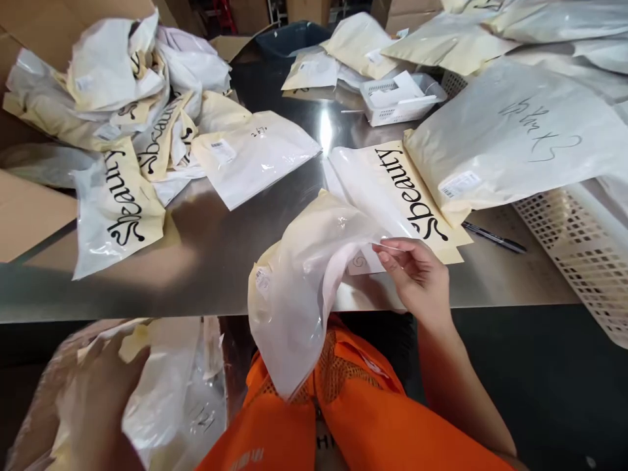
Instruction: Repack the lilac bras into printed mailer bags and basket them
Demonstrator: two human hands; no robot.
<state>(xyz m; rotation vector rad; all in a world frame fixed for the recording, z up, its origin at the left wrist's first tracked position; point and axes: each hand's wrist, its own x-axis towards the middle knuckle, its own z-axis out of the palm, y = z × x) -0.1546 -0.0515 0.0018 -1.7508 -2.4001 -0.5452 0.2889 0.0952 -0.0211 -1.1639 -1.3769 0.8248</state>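
My right hand (417, 275) pinches the corner of a white and cream plastic packaging bag (299, 261) between thumb and fingers. This bag droops over the table's front edge, with a small barcode label on its left side. Low on the left, my left hand (105, 379) is blurred over an open box of bags below table height. It is at a plastic bag (167, 386) there; whether the fingers grip it cannot be made out. Behind my right hand, a bag printed "Sbeauty" (392, 183) lies flat on the table.
A heap of bags (118, 78) fills a cardboard box (29, 209) at the left. One marked bag (260, 150) lies mid-table. Large filled bags (510, 131) rest on a white perforated basket (579, 242) at right. A black pen (495, 237) and small white basket (402, 98) are on the metal table (210, 261).
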